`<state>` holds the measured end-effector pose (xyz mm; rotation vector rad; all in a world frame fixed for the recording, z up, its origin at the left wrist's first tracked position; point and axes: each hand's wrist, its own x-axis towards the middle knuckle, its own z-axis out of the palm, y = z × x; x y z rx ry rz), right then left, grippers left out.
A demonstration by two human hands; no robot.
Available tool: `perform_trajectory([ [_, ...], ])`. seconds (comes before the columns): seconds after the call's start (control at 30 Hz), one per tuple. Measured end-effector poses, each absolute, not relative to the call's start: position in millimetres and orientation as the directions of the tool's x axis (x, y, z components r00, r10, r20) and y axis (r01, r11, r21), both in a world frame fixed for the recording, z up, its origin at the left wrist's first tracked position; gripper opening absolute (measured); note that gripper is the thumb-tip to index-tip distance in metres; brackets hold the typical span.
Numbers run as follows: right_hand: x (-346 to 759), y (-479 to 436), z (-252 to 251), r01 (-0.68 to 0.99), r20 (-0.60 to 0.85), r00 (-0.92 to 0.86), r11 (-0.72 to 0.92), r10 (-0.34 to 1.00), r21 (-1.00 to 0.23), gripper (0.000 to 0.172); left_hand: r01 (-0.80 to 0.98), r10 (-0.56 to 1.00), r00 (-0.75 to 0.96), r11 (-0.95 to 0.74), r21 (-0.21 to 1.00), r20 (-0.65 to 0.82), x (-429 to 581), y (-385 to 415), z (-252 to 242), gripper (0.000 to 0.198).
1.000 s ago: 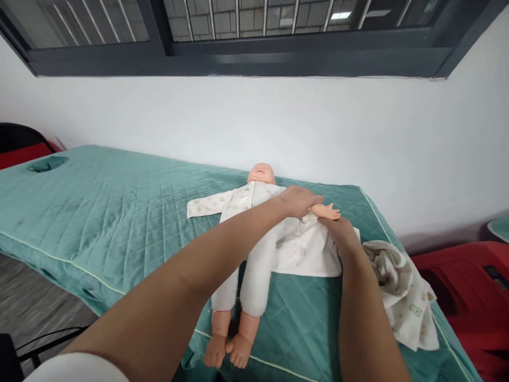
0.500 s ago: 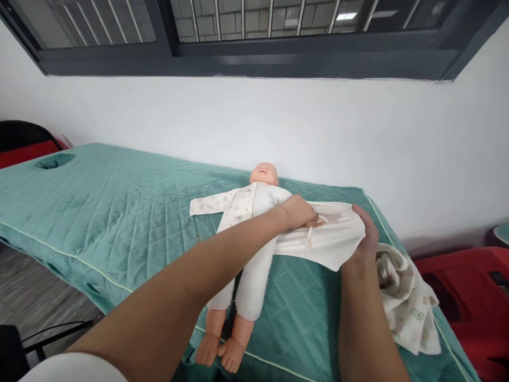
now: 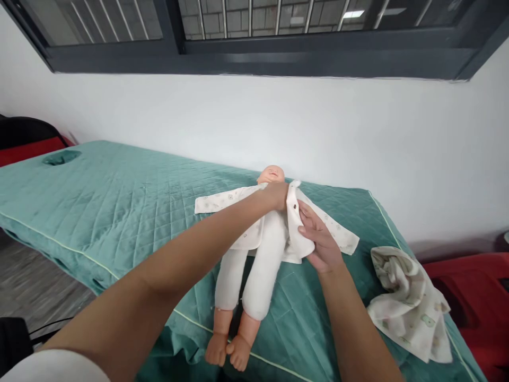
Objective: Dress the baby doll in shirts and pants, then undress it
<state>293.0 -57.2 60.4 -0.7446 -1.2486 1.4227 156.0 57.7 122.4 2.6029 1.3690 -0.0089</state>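
Note:
A baby doll [image 3: 254, 265] lies on its back on a green quilted bed [image 3: 119, 207], its head towards the wall and its bare feet at the near edge. It wears white trousers and an open white printed jacket [image 3: 338, 233] with both sleeves spread out. My left hand [image 3: 276, 195] rests closed on the doll's chest, pinching the jacket's front edge near the collar. My right hand [image 3: 318, 239] grips the jacket's right front panel, folded in towards the doll's middle.
A crumpled printed cloth [image 3: 409, 302] lies on the bed to the right of the doll. Red furniture [image 3: 473, 297] stands beyond the bed's right edge, and a red and black seat [image 3: 27, 140] at far left. A white wall runs behind.
The doll's bare right arm has gone into the jacket sleeve. My right hand moved left, bringing the jacket panel in over the doll's body; my left hand shifted up to the chest.

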Motion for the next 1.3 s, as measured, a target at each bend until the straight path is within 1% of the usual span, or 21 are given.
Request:
perform_trajectory([
  [0.07, 286, -60, 62, -0.298, 0.165, -0.342, 0.060, 0.925, -0.953, 0.074, 0.797, 0.807, 0.585, -0.556, 0.235, -0.074, 138, 59, 130, 0.030],
  [0.1, 284, -62, 63, -0.286, 0.153, -0.377, 0.043, 0.913, -0.957, 0.072, 0.776, 0.807, 0.590, -0.554, 0.300, -0.035, 130, 58, 133, 0.032],
  [0.17, 281, -65, 66, -0.254, 0.125, -0.425, 0.015, 0.896, -0.967, 0.068, 0.715, 0.821, 0.569, -0.519, 0.469, 0.041, 118, 53, 139, 0.043],
  [0.2, 281, -67, 68, -0.242, 0.116, -0.437, 0.008, 0.892, -0.970, 0.066, 0.687, 0.831, 0.554, -0.491, 0.535, 0.052, 115, 48, 141, 0.049],
  [0.23, 280, -67, 68, -0.235, 0.114, -0.438, 0.009, 0.892, -0.972, 0.064, 0.671, 0.833, 0.552, -0.473, 0.571, 0.040, 112, 44, 142, 0.053],
  [0.27, 280, -68, 69, -0.227, 0.114, -0.434, 0.014, 0.894, -0.974, 0.062, 0.674, 0.823, 0.569, -0.472, 0.569, 0.009, 111, 40, 143, 0.056],
  [0.33, 281, -67, 68, -0.200, 0.115, -0.423, 0.032, 0.899, -0.979, 0.058, 0.700, 0.791, 0.610, -0.509, 0.501, -0.048, 112, 34, 140, 0.065],
  [0.37, 281, -67, 68, -0.179, 0.107, -0.423, 0.032, 0.900, -0.983, 0.057, 0.710, 0.782, 0.621, -0.534, 0.459, -0.050, 114, 34, 137, 0.066],
  [0.4, 282, -66, 67, -0.160, 0.093, -0.430, 0.025, 0.898, -0.987, 0.057, 0.714, 0.781, 0.624, -0.556, 0.425, -0.028, 115, 35, 133, 0.063],
  [0.5, 283, -65, 67, -0.136, 0.063, -0.490, -0.005, 0.870, -0.991, 0.059, 0.717, 0.816, 0.560, -0.565, 0.408, 0.145, 117, 45, 120, 0.044],
  [0.57, 284, -66, 67, -0.156, 0.082, -0.546, -0.005, 0.834, -0.988, 0.057, 0.729, 0.845, 0.457, -0.535, 0.428, 0.278, 114, 53, 111, 0.036],
  [0.63, 285, -69, 67, -0.186, 0.101, -0.603, -0.016, 0.792, -0.982, 0.052, 0.755, 0.867, 0.329, -0.479, 0.448, 0.374, 109, 58, 103, 0.035],
  [0.7, 287, -72, 65, -0.209, 0.109, -0.625, -0.031, 0.773, -0.977, 0.047, 0.752, 0.869, 0.227, -0.443, 0.489, 0.439, 100, 59, 94, 0.038],
  [0.77, 290, -73, 62, -0.218, 0.109, -0.563, -0.020, 0.819, -0.976, 0.046, 0.715, 0.855, 0.166, -0.448, 0.537, 0.492, 89, 55, 83, 0.036],
  [0.8, 291, -73, 61, -0.221, 0.113, -0.490, 0.002, 0.865, -0.975, 0.045, 0.692, 0.843, 0.149, -0.463, 0.555, 0.517, 81, 51, 76, 0.033],
  [0.9, 293, -66, 59, -0.227, 0.162, -0.170, 0.122, 0.972, -0.966, 0.034, 0.646, 0.822, 0.094, -0.480, 0.594, 0.562, 53, 32, 51, 0.022],
  [0.97, 292, -58, 58, -0.212, 0.214, 0.002, 0.210, 0.977, -0.955, 0.026, 0.642, 0.836, 0.040, -0.441, 0.627, 0.547, 32, 15, 32, 0.020],
  [1.0, 291, -55, 57, -0.203, 0.240, 0.057, 0.247, 0.969, -0.948, 0.024, 0.643, 0.849, 0.021, -0.416, 0.643, 0.528, 23, 6, 24, 0.019],
  [1.07, 287, -49, 54, -0.188, 0.287, 0.124, 0.307, 0.950, -0.933, 0.021, 0.650, 0.875, 0.035, -0.387, 0.654, 0.483, 7, -12, 11, 0.018],
  [1.13, 283, -47, 49, -0.164, 0.330, 0.180, 0.359, 0.927, -0.919, 0.019, 0.669, 0.894, 0.092, -0.381, 0.639, 0.438, -3, -30, 3, 0.019],
  [1.3, 275, -56, 29, 0.022, 0.420, 0.254, 0.429, 0.871, -0.903, 0.026, 0.758, 0.906, 0.233, -0.397, 0.517, 0.354, -12, -66, -1, 0.021],
])
